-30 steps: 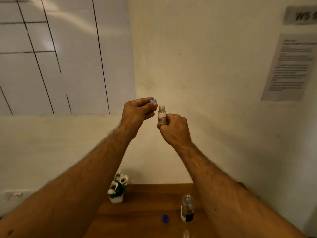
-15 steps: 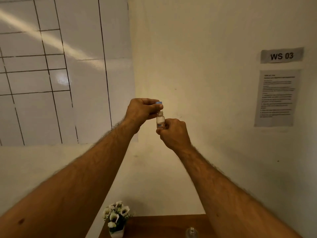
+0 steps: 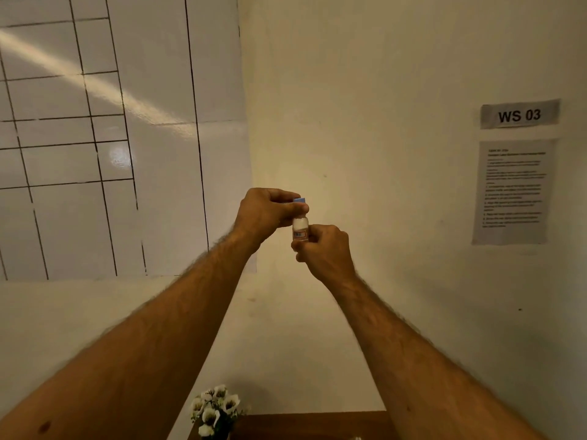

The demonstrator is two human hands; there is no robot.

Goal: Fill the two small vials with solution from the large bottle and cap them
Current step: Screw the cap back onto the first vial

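- While the right hand [image 3: 327,249] grips the small vial [image 3: 300,229] upright, its fingers curl round the base.
- Left hand [image 3: 266,212] pinches the blue cap [image 3: 300,200] onto the vial's top.

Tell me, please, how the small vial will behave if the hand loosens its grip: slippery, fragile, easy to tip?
The small vial looks like smooth clear glass, so probably slippery and breakable. It is narrow and upright, so likely tippy when set down. The right hand holds it.

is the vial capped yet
On, though tightness cannot be told: the blue cap sits on the vial, pinched by the left hand; right hand holds the vial.
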